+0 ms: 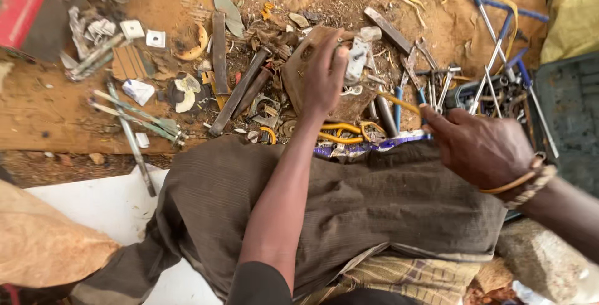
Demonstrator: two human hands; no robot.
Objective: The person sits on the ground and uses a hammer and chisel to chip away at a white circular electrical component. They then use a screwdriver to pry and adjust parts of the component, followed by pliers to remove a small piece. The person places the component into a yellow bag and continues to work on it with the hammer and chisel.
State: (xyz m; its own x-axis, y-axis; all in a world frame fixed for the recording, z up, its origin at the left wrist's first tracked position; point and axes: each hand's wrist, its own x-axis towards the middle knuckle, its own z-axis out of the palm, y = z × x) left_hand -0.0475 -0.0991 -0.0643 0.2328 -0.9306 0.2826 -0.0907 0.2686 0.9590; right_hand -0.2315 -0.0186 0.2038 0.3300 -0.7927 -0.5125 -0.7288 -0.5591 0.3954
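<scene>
The left hand [324, 71] reaches far across the lap to the cluttered wooden bench [37, 124], where its fingers [339, 62] are curled and pressed against a small pale metal bracket [357, 58], thumb side resting on a flat brown, rust-coloured plate [299, 74] that lies under the palm; whether the bracket is truly pinched or only touched cannot be told from this angle. The right hand [483, 149], with bands at the wrist, sits nearer and to the right, its fingers drawn loosely together and its forefinger stretched left toward a yellow-handled tool [399, 102] and the blue-handled pliers [399, 108] lying among the scrap; it seems to hold nothing. Far right lies a heap of screwdrivers [499, 80] with blue shafts and steel rods, and left of centre two dark flat steel bars [240, 90] rest slantwise on sawdust. By the look of it the step in hand is sorting through the pile and picking out the bracket; lifting it cleanly would call for a firm pinch on its edges, since loose wire and yellow cable [340, 131] lie tangled just near it and could drag along.
</scene>
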